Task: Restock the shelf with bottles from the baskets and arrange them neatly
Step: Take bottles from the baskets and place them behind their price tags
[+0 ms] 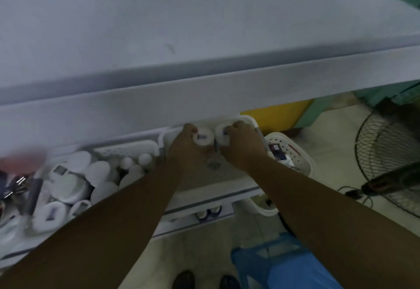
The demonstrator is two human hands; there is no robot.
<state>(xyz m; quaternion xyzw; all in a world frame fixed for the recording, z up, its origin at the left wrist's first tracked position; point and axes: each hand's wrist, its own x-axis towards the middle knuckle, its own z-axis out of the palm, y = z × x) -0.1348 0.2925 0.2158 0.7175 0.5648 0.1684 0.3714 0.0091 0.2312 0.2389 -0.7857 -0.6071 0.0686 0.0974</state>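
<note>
Under the big white shelf (pixel 204 38), which filled the top of the view, both arms reached down into a white basket (pixel 248 119) on the lower shelf (pixel 241 192). The left hand (pixel 185 140) had its grip closed round the first bottle (pixel 203 139). The right hand (pixel 241 144) had its grip closed round the second bottle (pixel 221 134). The two bottles sat side by side, nearly touching, low in that basket and tucked just under the big shelf's front edge.

To do this step well, I think the person should lift both bottles a little and pull them out past that edge so they do not bump it. Then the bottles can stand up straight in a row with the labels facing out.

To the left, a wider basket (pixel 127 146) was full of spare bottles (pixel 100 175) lying in a heap. To the right and lower down, a smaller basket (pixel 293 150) held what looked like small boxes (pixel 276 150), but it was too blurry to be sure.
</note>
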